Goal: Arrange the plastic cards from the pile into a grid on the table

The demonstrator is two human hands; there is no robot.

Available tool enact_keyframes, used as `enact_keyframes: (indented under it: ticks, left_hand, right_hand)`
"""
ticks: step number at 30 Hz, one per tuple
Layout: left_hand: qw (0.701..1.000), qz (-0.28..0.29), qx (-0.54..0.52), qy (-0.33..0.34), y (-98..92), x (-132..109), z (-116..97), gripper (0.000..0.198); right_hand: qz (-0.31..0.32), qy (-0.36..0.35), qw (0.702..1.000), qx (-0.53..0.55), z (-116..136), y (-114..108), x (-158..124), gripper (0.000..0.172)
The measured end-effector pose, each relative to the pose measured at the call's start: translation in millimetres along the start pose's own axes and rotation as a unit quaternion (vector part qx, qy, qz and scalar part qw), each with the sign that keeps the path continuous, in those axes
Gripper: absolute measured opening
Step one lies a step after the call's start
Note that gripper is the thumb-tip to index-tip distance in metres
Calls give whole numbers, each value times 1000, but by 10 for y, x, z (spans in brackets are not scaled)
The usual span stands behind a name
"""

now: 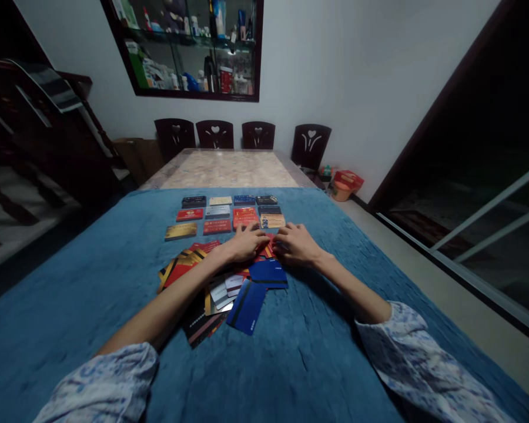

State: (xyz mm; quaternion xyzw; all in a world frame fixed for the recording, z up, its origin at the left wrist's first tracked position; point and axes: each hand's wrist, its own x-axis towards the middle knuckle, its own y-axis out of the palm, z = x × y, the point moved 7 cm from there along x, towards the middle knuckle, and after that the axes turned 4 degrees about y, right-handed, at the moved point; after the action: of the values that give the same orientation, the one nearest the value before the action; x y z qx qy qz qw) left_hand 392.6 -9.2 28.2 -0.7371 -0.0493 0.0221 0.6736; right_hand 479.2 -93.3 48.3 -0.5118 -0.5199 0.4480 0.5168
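Observation:
My left hand [245, 242] and my right hand [296, 244] meet over the far right side of a loose heap of cards. Both have curled fingers closed on red cards [268, 247] between them; the fingertips are partly hidden. Below them lie two blue cards, one [268, 274] near my right wrist and another [247, 306] closer to me. White cards [220, 292], a black card [201, 326] and red-and-gold cards [180, 267] make up the rest of the heap, partly under my left forearm.
Beyond my hands, small card stacks stand in rows, including a gold one [180, 231], a red one [217, 226] and a tan one [272, 221]. A blue cloth [114, 282] covers the near table. Dark chairs [214, 134] line the far end, below a shelf cabinet [197, 97].

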Motion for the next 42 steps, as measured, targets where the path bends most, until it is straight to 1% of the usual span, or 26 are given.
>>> enact_keyframes:
  ticks: [5, 7, 15, 18, 22, 27, 31, 36, 39, 42]
  left_hand:
    - [999, 22, 29, -10, -52, -36, -82, 42]
    - [999, 22, 39, -7, -73, -51, -115, 39]
    - [996, 13, 85, 3, -108, -68, -149, 27]
    - [997, 12, 78, -7, -114, -69, -134, 27]
    - [999, 23, 35, -5, -90, -63, -105, 28]
    - [998, 56, 1, 2, -58, -57, -66, 46]
    - [998, 57, 8, 6, -70, -60, -53, 54]
    - [998, 56, 11, 9, -52, -63, -45, 47]
    - [999, 50, -6, 12, -62, -67, -46, 45]
    - [999, 43, -21, 19, -93, -75, -42, 38]
  right_hand:
    - [0, -20, 1000, 14, 41, 26, -20, 29]
    - [3, -27, 999, 18, 46, 43, -23, 30]
    - [16, -42, 999, 28, 34, 46, -42, 42]
    - [31, -48, 998, 41, 22, 50, -42, 44]
    - [49, -46, 996, 57, 7, 49, -41, 37]
    - [52, -52, 996, 46, 11, 49, -50, 35]
    - [47, -52, 996, 46, 26, 48, -55, 39]
    - [53, -41, 997, 50, 3, 62, -41, 40]
    - [50, -54, 996, 56, -14, 73, -29, 35]
    - [44, -77, 995, 56, -16, 69, -30, 26]
